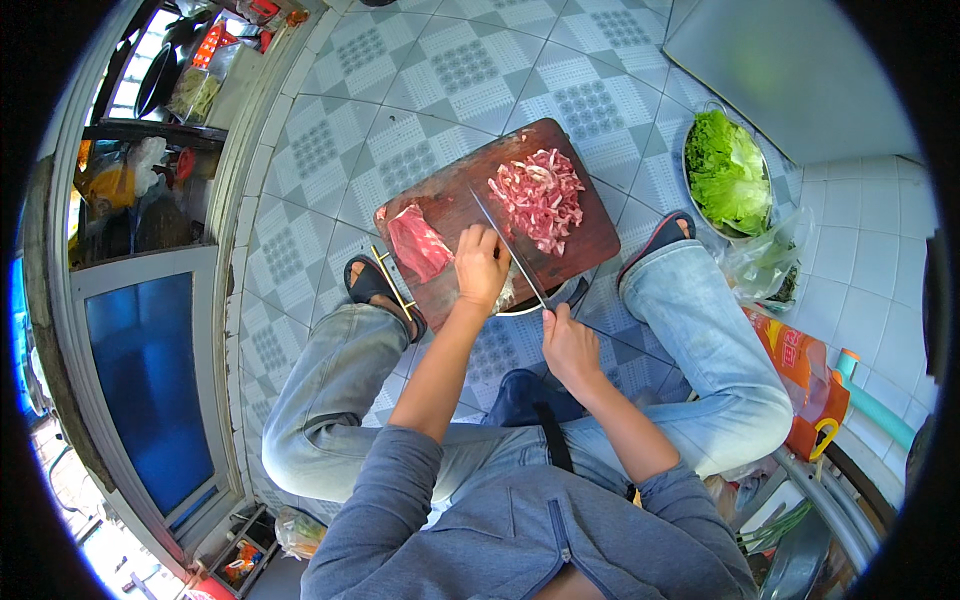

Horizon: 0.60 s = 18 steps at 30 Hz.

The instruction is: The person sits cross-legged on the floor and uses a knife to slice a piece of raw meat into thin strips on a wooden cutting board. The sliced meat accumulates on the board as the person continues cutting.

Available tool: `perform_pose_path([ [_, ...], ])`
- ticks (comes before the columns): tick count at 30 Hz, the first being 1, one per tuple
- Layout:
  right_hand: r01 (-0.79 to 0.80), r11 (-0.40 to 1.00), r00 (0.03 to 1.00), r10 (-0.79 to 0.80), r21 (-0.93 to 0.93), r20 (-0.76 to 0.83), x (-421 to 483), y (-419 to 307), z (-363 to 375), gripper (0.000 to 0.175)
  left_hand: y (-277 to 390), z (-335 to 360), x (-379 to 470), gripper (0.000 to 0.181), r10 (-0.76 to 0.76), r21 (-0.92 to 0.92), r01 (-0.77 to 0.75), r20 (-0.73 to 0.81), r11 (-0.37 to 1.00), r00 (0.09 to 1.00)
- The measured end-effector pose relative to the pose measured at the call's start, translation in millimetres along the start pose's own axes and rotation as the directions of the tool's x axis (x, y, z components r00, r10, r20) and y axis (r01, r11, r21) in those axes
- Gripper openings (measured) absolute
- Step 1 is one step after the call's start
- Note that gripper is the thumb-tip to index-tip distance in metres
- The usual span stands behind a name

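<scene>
My right hand (571, 349) is closed around the handle of a kitchen knife (511, 251), whose blade runs up and left over a wooden cutting board (469, 180). Beside the blade, on its left, my left hand (482, 262) rests low over the board with bent fingers; whatever lies under them is hidden. A larger piece of raw meat (420, 244) lies at the board's left, close to my left fingertips. Right of the blade is a heap of sliced raw meat (540, 196). The rim of a round vessel shows under the board's near edge.
Leafy lettuce (726, 172) fills an oval metal container on the tiled floor at the right. Near it lie a clear plastic bag (761, 259) and an orange package (799, 360). My sandalled feet flank the board. A framed door (150, 390) stands left.
</scene>
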State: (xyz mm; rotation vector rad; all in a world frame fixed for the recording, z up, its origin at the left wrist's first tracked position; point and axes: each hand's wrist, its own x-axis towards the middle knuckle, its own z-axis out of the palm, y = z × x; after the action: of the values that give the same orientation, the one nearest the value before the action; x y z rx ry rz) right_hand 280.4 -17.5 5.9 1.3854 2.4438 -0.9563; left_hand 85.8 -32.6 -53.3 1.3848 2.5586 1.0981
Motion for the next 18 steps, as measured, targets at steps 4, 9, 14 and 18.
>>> perform_pose_path([
  [4,0.011,1.0,1.0,-0.011,0.005,0.006,2,2,0,0.036,1,1,0,0.012,0.02,0.01,-0.02,-0.004,1.0,1.0],
  [9,0.048,0.999,0.999,-0.048,0.016,0.022,34,-23,-7,0.037,-10,3,-8,0.015,0.028,-0.006,-0.028,-0.015,1.0,0.999],
  [14,0.136,0.991,0.988,-0.135,0.01,-0.071,99,-53,-9,0.037,-7,8,0,0.016,0.029,-0.046,-0.03,-0.011,0.998,1.0],
  [18,0.104,0.994,0.995,-0.104,-0.033,0.002,73,-31,-12,0.038,-7,6,2,0.01,-0.027,-0.024,0.025,-0.066,0.999,0.997],
])
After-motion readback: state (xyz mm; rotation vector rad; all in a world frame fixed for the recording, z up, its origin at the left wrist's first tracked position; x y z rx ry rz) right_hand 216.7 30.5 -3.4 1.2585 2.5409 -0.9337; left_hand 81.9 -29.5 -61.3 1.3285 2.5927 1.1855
